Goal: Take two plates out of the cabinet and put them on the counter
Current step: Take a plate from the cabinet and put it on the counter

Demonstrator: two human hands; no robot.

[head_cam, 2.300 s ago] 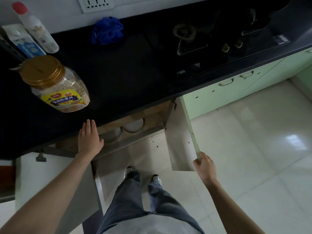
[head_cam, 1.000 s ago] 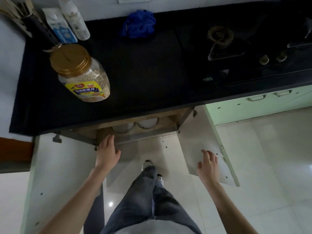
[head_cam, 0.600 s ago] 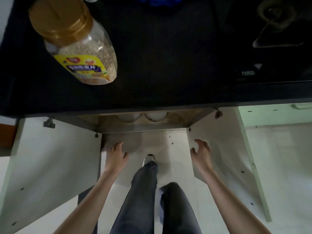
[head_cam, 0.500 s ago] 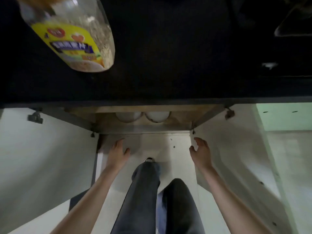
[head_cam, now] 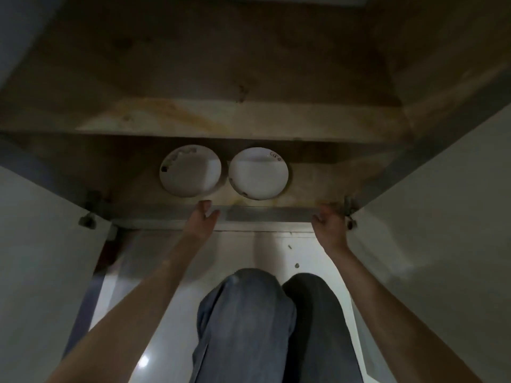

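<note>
Two white plates lie side by side on the cabinet floor, the left plate (head_cam: 190,172) and the right plate (head_cam: 258,173), just behind the front sill. My left hand (head_cam: 203,218) reaches to the sill right below the left plate, fingers apart, holding nothing. My right hand (head_cam: 330,226) is at the sill's right end near the door hinge, fingers loosely curled and empty, well to the right of the right plate. The counter is out of view.
Both cabinet doors stand open: the left door (head_cam: 41,258) and the right door (head_cam: 448,217) flank my arms. A stained shelf (head_cam: 221,117) hangs low over the plates. My knees (head_cam: 273,313) in jeans are below the sill, over a glossy tiled floor.
The view has dropped from above the counter to level with the open cabinet, so both plates show in full. Both hands have moved forward to the cabinet's front sill.
</note>
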